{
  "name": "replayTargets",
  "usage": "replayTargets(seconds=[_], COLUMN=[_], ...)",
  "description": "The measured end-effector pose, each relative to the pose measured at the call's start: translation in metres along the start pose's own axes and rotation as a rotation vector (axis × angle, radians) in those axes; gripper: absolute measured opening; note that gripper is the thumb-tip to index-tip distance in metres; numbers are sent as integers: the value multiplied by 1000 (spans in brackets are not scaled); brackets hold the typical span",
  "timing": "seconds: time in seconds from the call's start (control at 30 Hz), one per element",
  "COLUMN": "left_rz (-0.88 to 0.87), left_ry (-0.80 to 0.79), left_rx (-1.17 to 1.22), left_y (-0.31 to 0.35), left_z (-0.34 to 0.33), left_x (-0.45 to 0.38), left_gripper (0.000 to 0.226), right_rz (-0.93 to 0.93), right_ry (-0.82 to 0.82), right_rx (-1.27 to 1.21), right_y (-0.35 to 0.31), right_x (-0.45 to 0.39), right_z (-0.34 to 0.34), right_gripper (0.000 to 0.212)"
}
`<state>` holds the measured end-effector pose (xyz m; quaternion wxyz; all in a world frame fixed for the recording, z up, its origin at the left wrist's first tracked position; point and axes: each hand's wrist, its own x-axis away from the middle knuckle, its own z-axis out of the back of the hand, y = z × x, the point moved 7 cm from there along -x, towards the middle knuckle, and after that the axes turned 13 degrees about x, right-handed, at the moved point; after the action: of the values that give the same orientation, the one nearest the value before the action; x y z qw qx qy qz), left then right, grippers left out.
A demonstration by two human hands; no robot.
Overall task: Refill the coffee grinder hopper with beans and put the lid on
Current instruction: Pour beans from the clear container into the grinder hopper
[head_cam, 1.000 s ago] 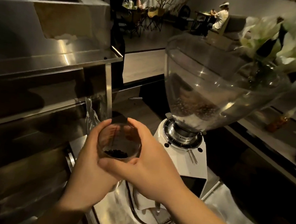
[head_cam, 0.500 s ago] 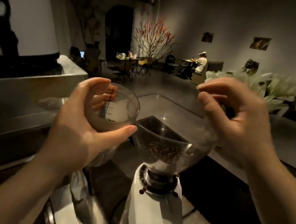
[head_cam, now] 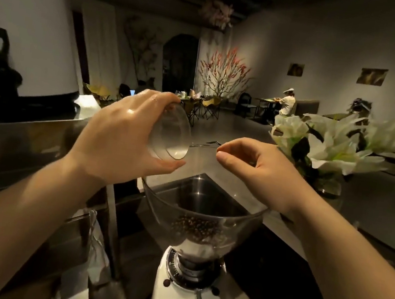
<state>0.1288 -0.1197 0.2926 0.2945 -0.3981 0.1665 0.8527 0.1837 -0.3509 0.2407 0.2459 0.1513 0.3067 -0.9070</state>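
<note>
At the far left a brushed steel bench (head_cam: 17, 135) runs across the frame, with a dark band of wall above it. The left hand (head_cam: 122, 139) grasps a small clear glass cup (head_cam: 172, 133), fingers over its top and thumb under its lower edge; the cup is tipped on its side with its mouth facing right, above the left rim of the hopper. No beans can be seen inside the cup.

Below and between the two hands stands the clear, funnel-shaped plastic hopper (head_cam: 244, 220) of the white coffee grinder (head_cam: 172, 296). The hopper is open at the top, with no lid on it, and a shallow pile of brown coffee beans (head_cam: 197, 226) lies in its narrow lower part, just above the black adjustment collar (head_cam: 181, 271).

The right hand (head_cam: 261, 168) hovers over the hopper's right rim, fingers curled inward with thumb and forefinger close together; whether it pinches the thin clear edge seen between the hands cannot be told.

To the right, a bunch of white flowers with green leaves in a glass vase (head_cam: 335, 147) stands on the bench. Far behind, a seated person in a white cap (head_cam: 286, 103) sits at a table.
</note>
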Motion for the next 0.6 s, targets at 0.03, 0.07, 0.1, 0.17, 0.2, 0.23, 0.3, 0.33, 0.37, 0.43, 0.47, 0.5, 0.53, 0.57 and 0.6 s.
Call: replayTargets(seconds=[0.03, 0.07, 0.1, 0.17, 0.2, 0.23, 0.3, 0.33, 0.37, 0.43, 0.47, 0.5, 0.53, 0.57, 0.6], left_rz=[-29, -53, -73, -99, -106, -110, -109, -109, -109, -119, -126, -130, -126, -117, -111], left_ry=[-14, -26, -38, -59, -67, -73, -85, -81, -82, -102, -117, -130, -139, -144, -150], left_rx=[-33, -66, -98, -161, -179, -186, -183, -180, -181, -193, -201, -203, -197, -189, -184], left_y=[2, 5, 8, 13, 14, 14, 14, 14, 14, 14, 14, 13, 12, 11, 10], left_z=[-5, -9, -12, -17, -18, -18, -19, -18, -18, -20, -21, -22, -23, -24, -25], left_x=[-3, -7, -10, -13, -13, -14, -14, -14, -13, -13, -14, -16, -18, -20, -21], left_gripper=[95, 95, 95, 94, 93, 93, 93, 93, 93, 93, 93, 93, 92, 93, 93], right_rz=[-3, -7, -10, -9, -8, -5, -5, -4, -5, -3, -3, -8, -13, -14, -17], right_ry=[-10, -12, -13, -13, -7, 1, 17, 17, 16, 19, 18, 17, 17, 20, 21], right_rx=[2, -2, -4, -8, -7, -8, -25, -29, -33, -35, -36, -37, -35, -29, -22], right_y=[1, 2, 3, 5, 5, 5, 6, 5, 5, 4, 4, 3, 3, 3, 2], right_x=[-1, -2, -2, -3, -3, -3, -2, -2, -2, -2, -2, -1, 0, 0, 1], right_z=[-1, 0, 0, 0, -1, 0, 0, 0, 0, 1, 1, 1, 1, 1, 1], right_gripper=[26, 28, 30, 34, 34, 34, 33, 32, 32, 31, 30, 29, 28, 28, 28])
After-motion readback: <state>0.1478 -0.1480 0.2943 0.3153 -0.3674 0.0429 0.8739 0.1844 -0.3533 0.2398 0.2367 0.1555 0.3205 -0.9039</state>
